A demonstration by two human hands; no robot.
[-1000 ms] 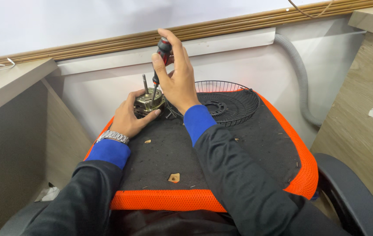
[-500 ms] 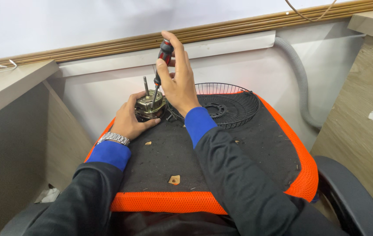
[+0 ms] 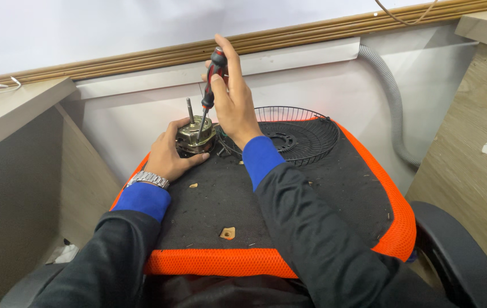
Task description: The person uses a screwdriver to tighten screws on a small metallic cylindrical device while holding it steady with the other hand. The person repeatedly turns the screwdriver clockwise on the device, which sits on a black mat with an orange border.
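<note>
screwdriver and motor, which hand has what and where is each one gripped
The right hand holds the screwdriver by its red and black handle, tip down on the motor. The left hand grips the motor's left side, steadying it on the chair seat.

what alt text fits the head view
A right hand holds a red-and-black screwdriver upright on a small metal fan motor, steadied by the left hand, on an orange-edged black seat cushion; a black wire fan guard lies behind.

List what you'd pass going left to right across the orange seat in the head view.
Wristwatch → left hand → motor → right hand holding the screwdriver → black fan guard → grey hose.
</note>
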